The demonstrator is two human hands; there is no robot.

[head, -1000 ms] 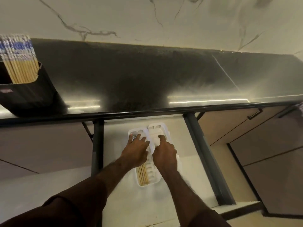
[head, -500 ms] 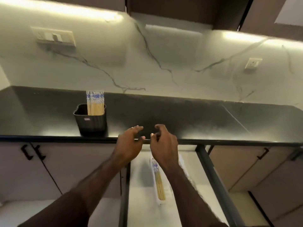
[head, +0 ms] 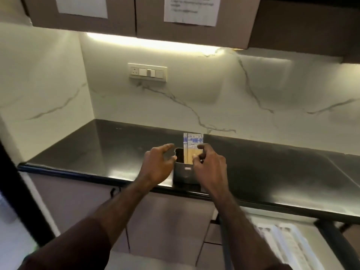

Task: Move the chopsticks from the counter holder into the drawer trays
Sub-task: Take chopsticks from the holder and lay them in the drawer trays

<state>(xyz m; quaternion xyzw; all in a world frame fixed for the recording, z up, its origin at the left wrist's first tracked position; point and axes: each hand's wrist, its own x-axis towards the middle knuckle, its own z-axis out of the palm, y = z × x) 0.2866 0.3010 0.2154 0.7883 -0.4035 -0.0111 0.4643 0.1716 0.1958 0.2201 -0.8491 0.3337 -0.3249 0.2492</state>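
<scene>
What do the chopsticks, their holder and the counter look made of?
Pale tan chopsticks: likely bamboo or wood, matte, with blue-printed white tops. Square black holder: probably matte plastic, no sheen. Black counter: polished stone, seemingly; it mirrors the light.

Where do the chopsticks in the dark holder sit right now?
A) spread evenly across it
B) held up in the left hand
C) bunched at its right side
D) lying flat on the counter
C: the chopsticks stand upright against the right side of the holder, leaving its left part dark and bare.
</scene>
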